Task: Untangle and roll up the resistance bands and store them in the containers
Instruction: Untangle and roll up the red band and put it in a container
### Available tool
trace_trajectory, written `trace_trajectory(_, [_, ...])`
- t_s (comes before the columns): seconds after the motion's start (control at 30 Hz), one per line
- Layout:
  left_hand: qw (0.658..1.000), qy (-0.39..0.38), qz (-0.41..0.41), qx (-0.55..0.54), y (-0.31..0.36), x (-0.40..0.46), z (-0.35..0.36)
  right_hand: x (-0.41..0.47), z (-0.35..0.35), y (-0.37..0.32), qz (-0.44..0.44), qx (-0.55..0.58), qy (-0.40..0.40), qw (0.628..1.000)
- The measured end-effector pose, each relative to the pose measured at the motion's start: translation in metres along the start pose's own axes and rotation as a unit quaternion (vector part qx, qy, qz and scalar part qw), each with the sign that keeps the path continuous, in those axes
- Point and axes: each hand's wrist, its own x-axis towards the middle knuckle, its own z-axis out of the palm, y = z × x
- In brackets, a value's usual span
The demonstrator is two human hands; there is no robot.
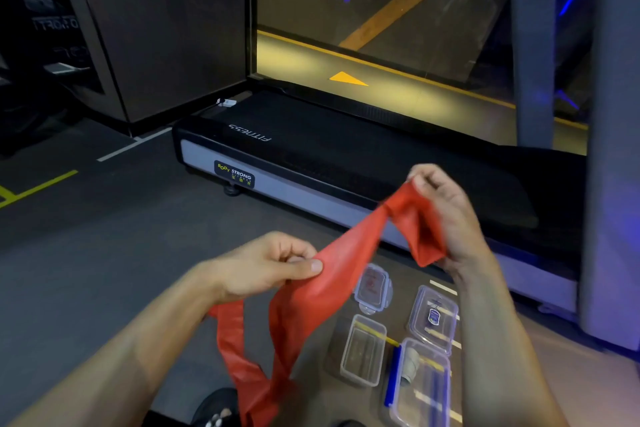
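A long flat red resistance band point(349, 250) stretches between my two hands above the floor. My left hand point(263, 263) pinches it between thumb and fingers near the middle, and two loose lengths hang down from there toward my feet. My right hand point(446, 215), raised higher and to the right, grips the bunched end of the band. Below on the floor lie clear plastic containers: an empty open tub point(363, 350), a lidded one point(374, 288), another lidded one point(433, 319) and a box with a blue clip point(420, 388) that holds a small grey roll.
A black and grey treadmill base point(311, 163) runs across the floor just beyond the containers. A grey pillar point(609, 184) stands at the right. Dark gym floor with yellow and white lines spreads to the left. A dark shoe point(214, 409) shows at the bottom edge.
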Motion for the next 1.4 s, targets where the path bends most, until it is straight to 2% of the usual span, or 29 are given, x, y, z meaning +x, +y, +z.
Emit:
trace_trajectory(0.07, [0.995,-0.026,-0.031,-0.095,0.004,-0.007,-0.012,-0.001,-0.004,0.007,0.001,-0.112,-0.020,0.993])
trace_trajectory(0.17, [0.986,0.057,-0.045,-0.153,0.006,-0.009,-0.030,-0.001,-0.006,0.013,-0.015,-0.148,-0.016,0.989])
trace_trajectory(0.2, [0.987,0.086,-0.053,-0.125,0.003,-0.010,-0.036,-0.001,-0.006,0.012,-0.014,-0.122,-0.001,0.992])
trace_trajectory(0.27, [0.989,0.106,-0.094,0.034,-0.007,-0.014,-0.048,-0.001,-0.010,0.012,-0.005,-0.013,0.030,0.999])
trace_trajectory(0.33, [0.975,0.057,-0.141,0.165,-0.021,-0.019,-0.059,0.000,-0.015,0.011,-0.014,0.130,0.041,0.991])
trace_trajectory(0.4, [0.973,0.018,-0.159,0.167,-0.033,-0.023,-0.064,0.002,-0.022,0.010,-0.027,0.260,0.041,0.964])
trace_trajectory(0.47, [0.972,0.017,-0.148,0.181,-0.036,-0.024,-0.065,0.004,-0.030,0.014,-0.042,0.354,0.011,0.934])
trace_trajectory(0.6, [0.968,-0.002,-0.131,0.216,-0.029,-0.016,-0.057,0.007,-0.027,0.020,-0.036,0.414,-0.034,0.909])
trace_trajectory(0.73, [0.971,-0.031,-0.130,0.200,-0.013,-0.011,-0.045,0.006,-0.010,0.016,-0.031,0.384,-0.044,0.922])
trace_trajectory(0.87, [0.994,-0.023,-0.101,0.032,0.005,-0.013,-0.037,0.002,0.009,0.011,-0.009,0.317,-0.064,0.946])
trace_trajectory(1.0, [0.992,-0.017,-0.073,-0.103,0.013,-0.015,-0.033,-0.001,0.033,0.016,0.025,0.251,-0.148,0.956])
trace_trajectory(1.1, [0.987,-0.005,-0.039,-0.159,0.021,-0.013,-0.026,-0.010,0.052,0.023,0.043,0.153,-0.198,0.967])
trace_trajectory(1.2, [0.978,0.002,-0.018,-0.208,0.027,-0.009,-0.021,-0.014,0.065,0.026,0.031,0.008,-0.204,0.979])
trace_trajectory(1.4, [0.975,-0.002,-0.021,-0.219,0.020,-0.008,-0.023,-0.012,0.062,0.025,0.054,0.115,-0.180,0.975])
